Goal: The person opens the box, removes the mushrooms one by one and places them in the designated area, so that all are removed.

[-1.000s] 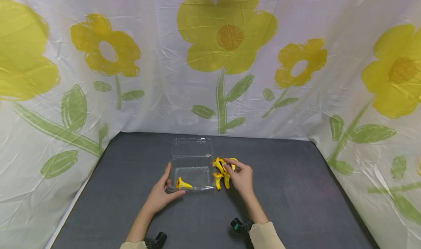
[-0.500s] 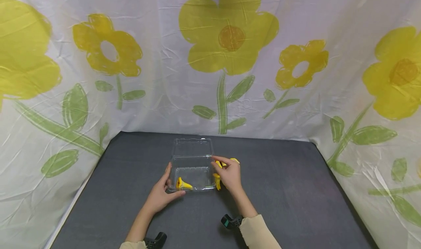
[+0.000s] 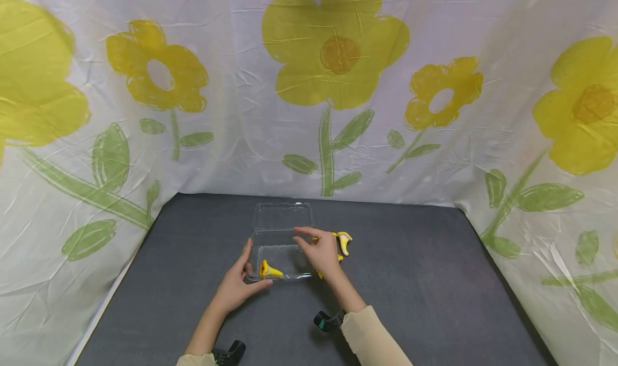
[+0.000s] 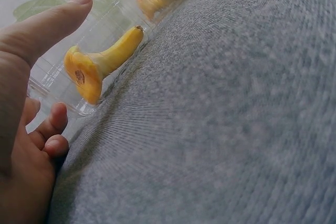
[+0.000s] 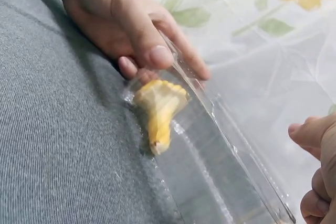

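A clear plastic clamshell box [image 3: 289, 253] stands on the dark cloth with its lid [image 3: 283, 214] folded back. One yellow chanterelle mushroom [image 3: 270, 270] lies inside, near the front left corner. My left hand [image 3: 236, 290] holds that corner, thumb along the front and fingers at the left side. Over the box's right rim is my right hand [image 3: 319, 254], index finger and thumb apart, with nothing visible between their tips. More chanterelle mushrooms lie right of the box; one [image 3: 344, 242] shows well, the others are partly hidden behind the right hand.
The dark grey cloth [image 3: 425, 296] covers the table. A white curtain [image 3: 232, 87] printed with yellow flowers hangs along the back and sides. Black straps with cameras [image 3: 329, 321] sit on both wrists.
My right hand has moved left, from above the mushrooms beside the box to over its right rim. The left hand, the box and the mushroom inside have kept their places.
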A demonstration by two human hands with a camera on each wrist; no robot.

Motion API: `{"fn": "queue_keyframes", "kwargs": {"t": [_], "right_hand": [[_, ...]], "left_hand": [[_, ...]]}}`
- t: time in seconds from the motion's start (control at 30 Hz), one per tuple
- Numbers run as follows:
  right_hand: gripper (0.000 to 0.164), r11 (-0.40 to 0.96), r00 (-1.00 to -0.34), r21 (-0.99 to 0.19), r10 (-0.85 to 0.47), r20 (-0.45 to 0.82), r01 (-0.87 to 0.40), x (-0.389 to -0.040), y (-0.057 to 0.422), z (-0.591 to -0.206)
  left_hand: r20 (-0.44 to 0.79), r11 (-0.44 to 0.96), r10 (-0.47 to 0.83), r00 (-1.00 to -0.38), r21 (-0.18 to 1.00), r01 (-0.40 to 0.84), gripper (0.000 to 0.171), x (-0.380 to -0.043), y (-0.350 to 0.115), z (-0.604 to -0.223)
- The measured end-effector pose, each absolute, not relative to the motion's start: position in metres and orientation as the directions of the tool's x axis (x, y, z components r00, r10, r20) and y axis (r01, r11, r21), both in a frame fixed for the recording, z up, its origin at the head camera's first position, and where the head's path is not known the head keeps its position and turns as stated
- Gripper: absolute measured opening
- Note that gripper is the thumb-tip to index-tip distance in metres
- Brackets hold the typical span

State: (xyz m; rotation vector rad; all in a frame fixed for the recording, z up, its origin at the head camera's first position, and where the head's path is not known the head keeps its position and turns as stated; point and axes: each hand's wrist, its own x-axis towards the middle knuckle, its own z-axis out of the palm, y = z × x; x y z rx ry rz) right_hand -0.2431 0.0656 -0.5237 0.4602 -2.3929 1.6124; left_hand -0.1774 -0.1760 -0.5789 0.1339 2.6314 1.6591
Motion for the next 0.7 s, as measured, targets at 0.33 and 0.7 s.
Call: {"fn": "queue_keyframes", "kwargs": {"t": [0.33,0.7], "right_hand": [[0.022,0.374,-0.909,-0.830,-0.213,0.358,-0.414,-0.248,0.050,-0.523],[0.021,0.372,-0.894,-0.820,-0.286,0.344,-0.435,-0.255,0.035,-0.525]], "left_hand": [[0.031,0.406,0.096,-0.995,0.911,0.068,0.124,-0.178,-0.177,-0.578],[0.011,0.416,0.089,-0.996,0.908,0.047,0.126,-0.178,-0.175,-0.577]]}}
